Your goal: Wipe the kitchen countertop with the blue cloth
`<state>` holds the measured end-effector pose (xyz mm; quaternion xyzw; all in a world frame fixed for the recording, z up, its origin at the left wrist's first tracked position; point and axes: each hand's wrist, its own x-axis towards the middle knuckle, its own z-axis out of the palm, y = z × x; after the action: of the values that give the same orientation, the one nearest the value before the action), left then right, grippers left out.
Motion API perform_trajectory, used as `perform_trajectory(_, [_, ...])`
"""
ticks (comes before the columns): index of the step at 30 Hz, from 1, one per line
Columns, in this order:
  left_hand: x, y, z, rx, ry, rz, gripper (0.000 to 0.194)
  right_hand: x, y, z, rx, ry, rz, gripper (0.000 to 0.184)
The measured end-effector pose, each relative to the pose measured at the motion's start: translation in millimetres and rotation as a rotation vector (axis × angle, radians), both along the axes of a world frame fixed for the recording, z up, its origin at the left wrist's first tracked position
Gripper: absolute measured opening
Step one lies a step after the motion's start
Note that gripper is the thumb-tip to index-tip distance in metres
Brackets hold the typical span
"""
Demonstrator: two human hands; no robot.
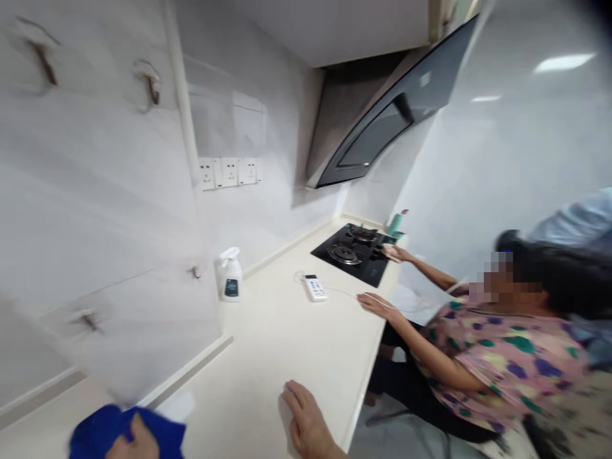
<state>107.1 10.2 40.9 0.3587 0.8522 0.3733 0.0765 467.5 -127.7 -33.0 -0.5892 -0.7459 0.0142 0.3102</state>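
Note:
At the bottom left, my left hand (135, 441) is closed on a blue cloth (98, 430), which is bunched around the fingers near the wall. My right hand (306, 417) rests palm down on the white countertop (268, 357), fingers stretched out and holding nothing. Farther along the counter stands a white spray bottle (231, 277) with a dark label, upright against the wall. A white power bank (315, 289) with a cable lies between my right hand and the black gas stove (356, 252).
A seated person in a patterned shirt (507, 363) is on the right, one hand (377, 305) on the counter edge, the other holding a pale cloth (391, 252) at the stove. A green bottle (394, 224) stands behind it. A range hood (382, 127) overhangs. Wall hooks (152, 89) and sockets (230, 173) line the left.

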Motion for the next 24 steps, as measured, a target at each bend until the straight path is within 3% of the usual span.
perform_trajectory(3, [-2,0,-12.5,0.109,0.130,-0.113,0.079,1,-2,-10.1,0.042,-0.009,0.003,0.083])
perform_trajectory(7, [3,-5,-17.9,0.185,0.285,-0.220,0.078,2,-2,-13.8,0.081,-0.026,0.016,0.082])
perform_trajectory(13, [42,-15,-26.6,0.169,0.523,-0.306,0.066,3,-3,-11.1,0.118,-0.036,0.017,0.081])
perform_trajectory(19, [75,-16,-30.2,0.256,0.506,-0.347,0.040,6,-4,-16.2,0.066,-0.045,0.040,0.082])
perform_trajectory(24, [103,4,-38.4,0.262,0.525,-0.430,0.034,8,-3,-22.6,0.098,-0.078,0.043,0.080])
